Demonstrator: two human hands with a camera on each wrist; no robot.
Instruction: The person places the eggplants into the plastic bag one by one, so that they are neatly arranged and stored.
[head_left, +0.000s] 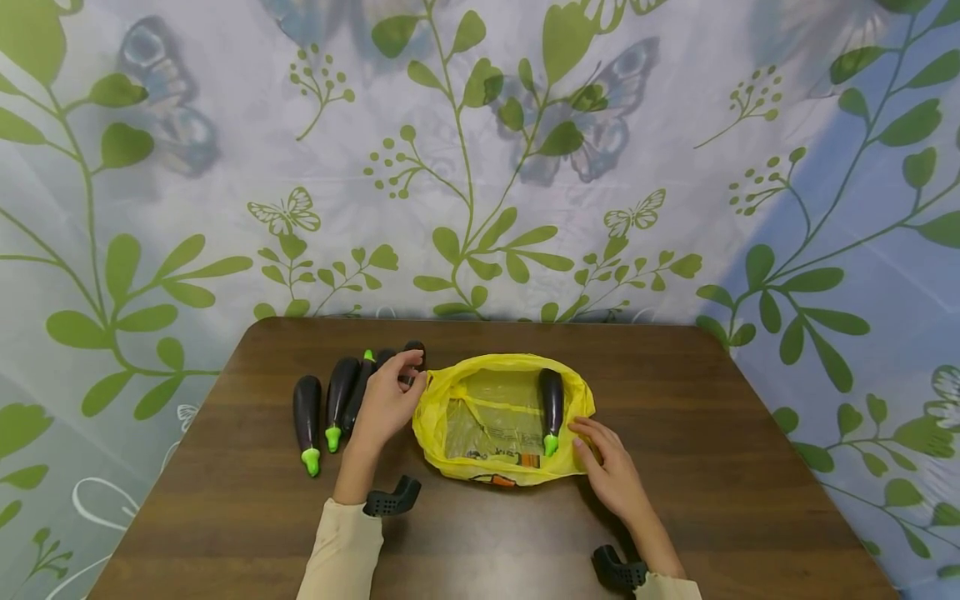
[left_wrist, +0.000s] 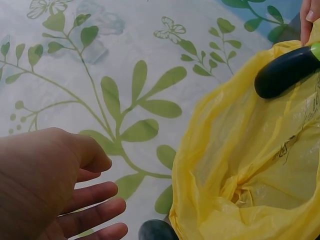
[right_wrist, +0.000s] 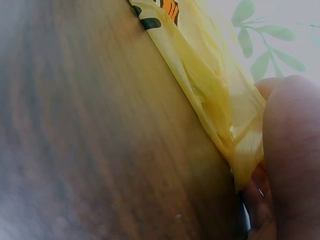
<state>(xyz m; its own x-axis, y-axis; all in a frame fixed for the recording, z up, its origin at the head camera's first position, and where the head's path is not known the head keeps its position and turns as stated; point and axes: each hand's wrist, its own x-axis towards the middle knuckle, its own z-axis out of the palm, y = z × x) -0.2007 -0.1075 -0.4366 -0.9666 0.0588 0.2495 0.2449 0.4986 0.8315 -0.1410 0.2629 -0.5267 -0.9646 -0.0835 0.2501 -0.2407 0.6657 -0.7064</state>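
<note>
A yellow plastic bag [head_left: 442, 446] lies on the table with its mouth spread wide; one dark eggplant [head_left: 552, 402] with a green cap rests inside at the right. My right hand [head_left: 611, 475] pinches the bag's right edge; in the right wrist view the yellow plastic [right_wrist: 215, 100] runs between thumb and fingers of the hand [right_wrist: 295, 155]. My left hand [head_left: 386, 404] hovers left of the bag, over several eggplants [head_left: 342, 396] that it partly hides. The left wrist view shows that hand [left_wrist: 55, 185] with fingers apart, holding nothing, an eggplant end [left_wrist: 157, 230] beside the fingertips.
Another eggplant [head_left: 307, 417] lies leftmost on the brown wooden table [head_left: 720, 450], its green cap toward me. Behind the table's back edge hangs a cloth [head_left: 337, 167] printed with leaves and butterflies. Black bands [head_left: 393, 497] are on both wrists.
</note>
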